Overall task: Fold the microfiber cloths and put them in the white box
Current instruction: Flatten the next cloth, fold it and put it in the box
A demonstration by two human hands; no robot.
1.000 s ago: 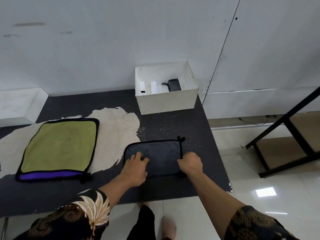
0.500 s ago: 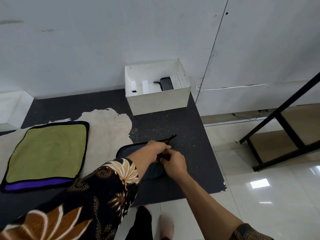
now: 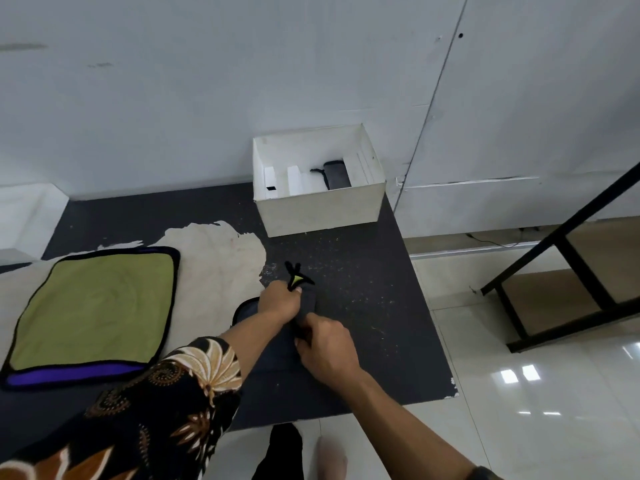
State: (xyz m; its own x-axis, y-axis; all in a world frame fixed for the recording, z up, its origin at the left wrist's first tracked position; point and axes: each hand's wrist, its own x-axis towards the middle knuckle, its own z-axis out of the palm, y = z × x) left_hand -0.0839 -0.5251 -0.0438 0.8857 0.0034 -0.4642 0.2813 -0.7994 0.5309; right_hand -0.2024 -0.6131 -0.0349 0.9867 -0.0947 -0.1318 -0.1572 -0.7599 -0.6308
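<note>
Gripping the grey cloth's (image 3: 307,302) right edge, both hands sit close, left hand (image 3: 278,301) beyond right hand (image 3: 327,348).

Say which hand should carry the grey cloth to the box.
Probably the left hand: it grips the grey cloth at its far corner, nearer the white box; the right hand holds the near edge.

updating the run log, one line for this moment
step: folding grey cloth; left hand: grips far corner; right hand: grips near edge; green cloth: flat, unfolded; white box: dark cloth inside
</note>
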